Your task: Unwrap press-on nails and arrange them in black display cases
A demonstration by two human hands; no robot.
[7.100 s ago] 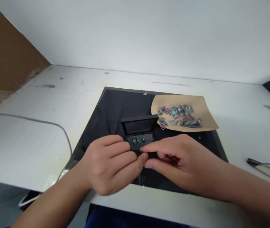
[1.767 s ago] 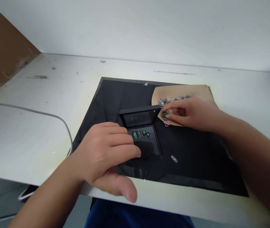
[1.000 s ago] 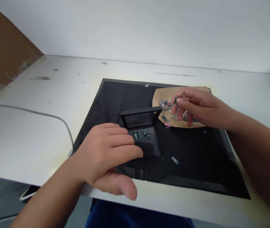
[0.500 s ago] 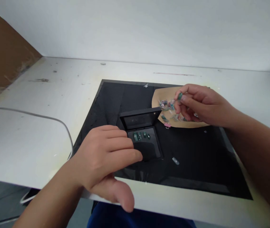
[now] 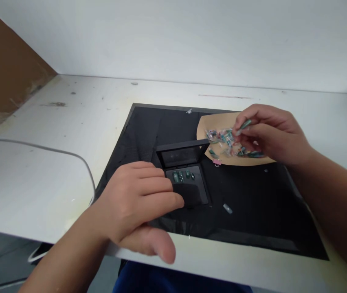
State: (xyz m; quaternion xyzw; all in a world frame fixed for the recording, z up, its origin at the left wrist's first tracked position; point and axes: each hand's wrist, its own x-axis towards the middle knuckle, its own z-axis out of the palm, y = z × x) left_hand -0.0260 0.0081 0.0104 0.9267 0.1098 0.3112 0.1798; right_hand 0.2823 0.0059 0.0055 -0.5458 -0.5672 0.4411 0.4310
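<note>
My right hand (image 5: 273, 132) pinches a green false nail (image 5: 246, 124) between thumb and fingers, above a tan tray (image 5: 211, 122). Several small clear packets with coloured nails (image 5: 222, 136) lie in that tray. My left hand (image 5: 139, 199) rests with its thumb spread away from its fingers, the fingertips at the left side of a small black case (image 5: 196, 193). The case's windowed lid (image 5: 182, 154) stands up. Inside, several dark green nails (image 5: 181, 176) sit in a row near the hinge. Part of the case is hidden by my left fingers.
A single pale nail (image 5: 227, 208) lies on the black mat (image 5: 253, 219), right of the case. A pink clip (image 5: 217, 162) is at the tray's near edge. A white cable (image 5: 69, 154) crosses the table on the left. A white wall (image 5: 192, 40) rises behind.
My right hand has moved slightly right and turned the green nail, so it now shows more edge-on. More of the packets in the tray are visible. My left hand stays nearly still.
</note>
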